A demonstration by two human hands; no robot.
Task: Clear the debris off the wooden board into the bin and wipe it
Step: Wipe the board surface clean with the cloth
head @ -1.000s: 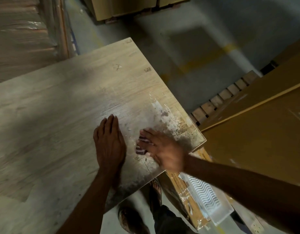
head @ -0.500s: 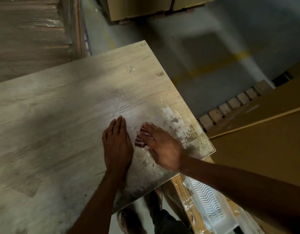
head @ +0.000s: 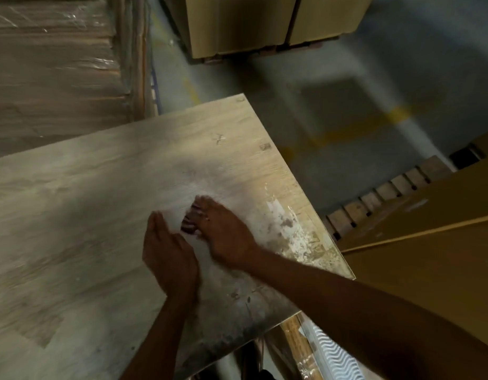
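Right hand point(head: 226, 237) presses a striped cloth point(head: 189, 222) onto the dusty wooden board point(head: 86, 215), left hand point(head: 168, 256) cupped empty beside it; grit near the edge may spill onto the floor point(head: 333, 111).

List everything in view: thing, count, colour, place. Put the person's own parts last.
board: one, pale wood grain, fills the left and centre.
debris: whitish-brown patch, near the board's right edge.
cloth: one, dark striped, on the board under the right hand.
cartons: two, tan, top centre on the floor.
wrapped stack: one, brown, top left.
pallet: one, wooden slats, right of the board.
brown panels: large, right side.
floor: grey, with a yellow line.
left hand: edge-on on the board, beside the cloth.
right hand: pressing the cloth, blurred.
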